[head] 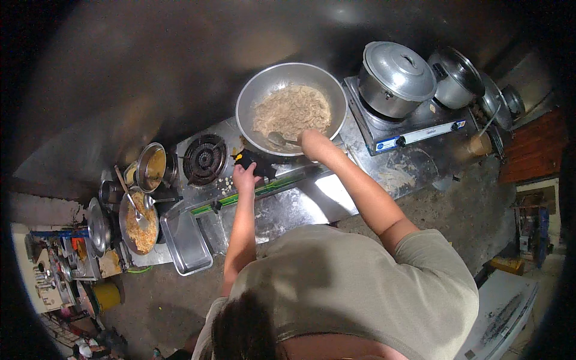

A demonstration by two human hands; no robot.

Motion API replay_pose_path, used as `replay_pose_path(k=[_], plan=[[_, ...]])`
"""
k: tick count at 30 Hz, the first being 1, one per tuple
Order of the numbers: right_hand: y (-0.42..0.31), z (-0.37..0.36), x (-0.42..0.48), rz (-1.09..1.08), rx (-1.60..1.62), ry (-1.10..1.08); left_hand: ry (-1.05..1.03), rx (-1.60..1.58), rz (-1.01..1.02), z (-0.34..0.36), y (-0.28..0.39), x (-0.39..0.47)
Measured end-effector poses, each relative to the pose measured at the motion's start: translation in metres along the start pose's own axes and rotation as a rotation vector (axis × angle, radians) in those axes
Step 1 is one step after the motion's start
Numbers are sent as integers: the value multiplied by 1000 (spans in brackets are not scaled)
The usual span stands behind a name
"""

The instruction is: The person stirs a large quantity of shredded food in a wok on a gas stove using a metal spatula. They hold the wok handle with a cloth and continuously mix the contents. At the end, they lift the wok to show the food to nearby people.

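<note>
A wide metal wok [292,72] stands on the stove in front of me, with a pale brown, moist shredded-looking food [292,108] in its bottom. My right hand [315,146] reaches over the near rim and grips the handle of a metal ladle or spoon [276,138], whose bowl rests in the food's near edge. Just left of the wok's near side, my left hand [245,177] holds a black cloth [258,165] with a yellow patch. How far its fingers wrap around the cloth is partly hidden.
A bare burner [205,158] lies left of the wok, with small pale bits nearby. Farther left are a rectangular metal tray [186,238], a pan of orange-brown food [141,234] and a pot [152,166]. Rightward, a lidded pot [398,76] sits on a gas stove [418,135].
</note>
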State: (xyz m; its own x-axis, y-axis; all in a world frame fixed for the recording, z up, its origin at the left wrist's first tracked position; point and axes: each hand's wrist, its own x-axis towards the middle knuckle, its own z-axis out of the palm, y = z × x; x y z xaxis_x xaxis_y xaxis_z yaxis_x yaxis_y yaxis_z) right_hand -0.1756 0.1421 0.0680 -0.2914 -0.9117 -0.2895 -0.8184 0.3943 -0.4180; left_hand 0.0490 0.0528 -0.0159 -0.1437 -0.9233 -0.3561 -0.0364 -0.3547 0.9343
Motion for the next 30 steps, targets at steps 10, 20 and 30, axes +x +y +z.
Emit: replay_pose_path(k=[10, 20, 30], plan=[[-30, -19, -13, 44, 91, 42, -99, -172, -106, -47, -15, -37], [-22, -7, 6, 68, 42, 45, -71, -81, -89, -38, -4, -34], [-38, 8, 23, 26, 58, 30, -149, -80, -83, -31, 0, -47]])
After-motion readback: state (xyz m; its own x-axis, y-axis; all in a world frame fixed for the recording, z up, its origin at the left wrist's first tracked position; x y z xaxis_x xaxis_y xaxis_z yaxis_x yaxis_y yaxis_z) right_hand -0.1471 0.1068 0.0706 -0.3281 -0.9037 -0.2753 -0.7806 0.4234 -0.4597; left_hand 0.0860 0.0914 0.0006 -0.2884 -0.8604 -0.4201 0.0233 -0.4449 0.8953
